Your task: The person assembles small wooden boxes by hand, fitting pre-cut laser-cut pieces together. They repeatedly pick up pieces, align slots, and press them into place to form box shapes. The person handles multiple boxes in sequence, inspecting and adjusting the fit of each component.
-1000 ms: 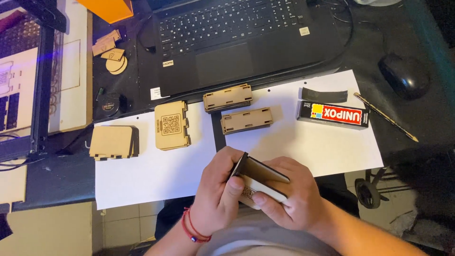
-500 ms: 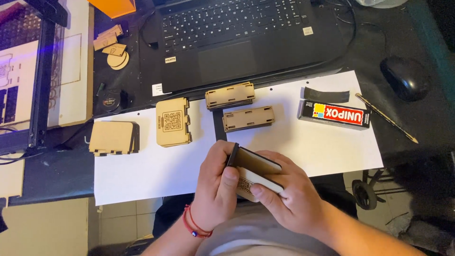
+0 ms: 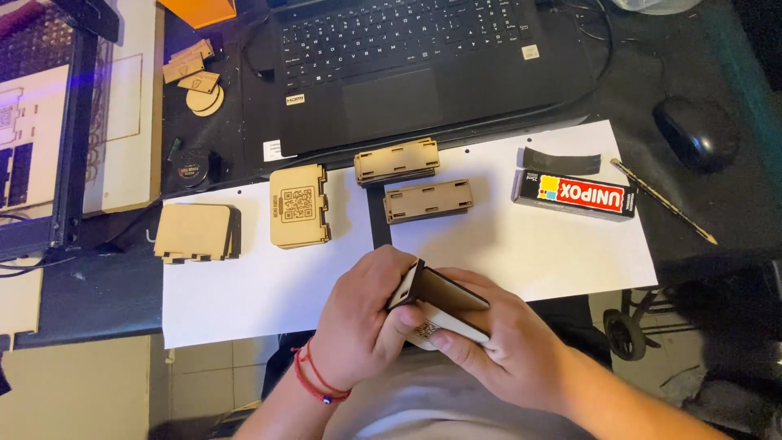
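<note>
Four wooden panel stacks (image 3: 397,160) lie beyond one glue box (image 3: 574,194).

left hand (image 3: 362,322) curled, grip closed | right hand (image 3: 497,346) curled, grip closed | hands touching

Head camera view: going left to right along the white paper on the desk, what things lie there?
Stack of plain wooden panels → wooden panel with a square code pattern → two slotted wooden strips, overlapping in this direction → glue box → thin pencil-like stick off the paper edge.
</note>
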